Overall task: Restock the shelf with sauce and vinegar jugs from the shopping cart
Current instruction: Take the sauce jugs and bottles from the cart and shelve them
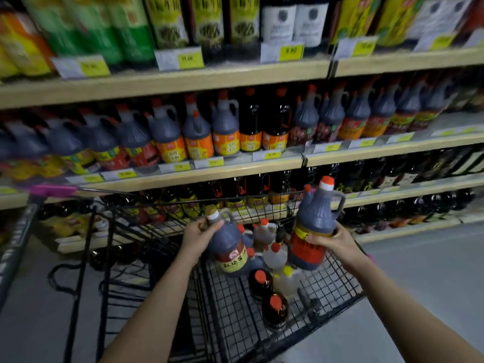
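Both forearms over the cart [327, 289]: right hand [332, 241] grasping upright red-label jug [315, 226], left hand [199, 235] gripping yellow-label jug [230, 247] tilted left, shelf [235, 171] beyond, up and far.

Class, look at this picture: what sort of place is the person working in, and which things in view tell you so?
Most likely a supermarket aisle. Long shelves carry rows of sauce jugs with yellow price tags along their edges, and a wire shopping cart stands in front, holding more jugs.
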The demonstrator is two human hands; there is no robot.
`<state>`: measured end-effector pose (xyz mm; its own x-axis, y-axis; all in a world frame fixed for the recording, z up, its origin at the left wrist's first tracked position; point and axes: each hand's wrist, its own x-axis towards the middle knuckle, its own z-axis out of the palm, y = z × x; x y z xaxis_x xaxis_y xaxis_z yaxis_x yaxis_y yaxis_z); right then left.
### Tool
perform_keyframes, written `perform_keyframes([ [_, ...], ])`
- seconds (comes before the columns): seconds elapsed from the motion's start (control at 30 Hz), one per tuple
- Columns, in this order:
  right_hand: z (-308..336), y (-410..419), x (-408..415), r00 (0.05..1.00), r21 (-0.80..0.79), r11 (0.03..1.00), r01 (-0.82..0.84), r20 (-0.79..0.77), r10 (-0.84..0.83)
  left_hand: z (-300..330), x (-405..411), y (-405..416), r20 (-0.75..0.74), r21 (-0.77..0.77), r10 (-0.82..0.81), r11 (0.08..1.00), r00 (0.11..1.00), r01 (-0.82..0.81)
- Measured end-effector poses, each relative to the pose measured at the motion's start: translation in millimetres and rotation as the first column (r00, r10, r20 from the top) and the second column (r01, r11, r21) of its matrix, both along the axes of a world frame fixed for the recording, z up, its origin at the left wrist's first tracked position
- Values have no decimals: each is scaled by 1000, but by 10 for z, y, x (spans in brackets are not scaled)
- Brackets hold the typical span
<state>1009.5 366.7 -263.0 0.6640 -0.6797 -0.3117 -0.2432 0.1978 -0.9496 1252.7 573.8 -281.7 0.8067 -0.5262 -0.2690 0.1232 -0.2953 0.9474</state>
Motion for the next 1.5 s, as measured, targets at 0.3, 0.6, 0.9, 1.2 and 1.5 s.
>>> perform_keyframes([
  [0.3,600,-219,-706,992,-15,995,97,77,-95,763,-635,-797,-58,-209,80,974,995,-90],
  [0.6,610,-684,-2068,968,33,975,220,116,-222,902,-2108,-1606,-140,-259,33,963,990,-69],
  [0.9,639,-1492,-3646,953,16,954,301,22,-301,873,-3538,-2604,-227,-268,-127,961,965,64],
  [1.2,641,-2546,-4250,938,11,937,348,-1,-348,906,-4126,-3883,-190,-245,-254,948,948,205],
  [1.5,696,-4026,-4365,942,-17,942,334,-27,-334,935,-4305,-5397,-199,-242,-291,940,936,241],
])
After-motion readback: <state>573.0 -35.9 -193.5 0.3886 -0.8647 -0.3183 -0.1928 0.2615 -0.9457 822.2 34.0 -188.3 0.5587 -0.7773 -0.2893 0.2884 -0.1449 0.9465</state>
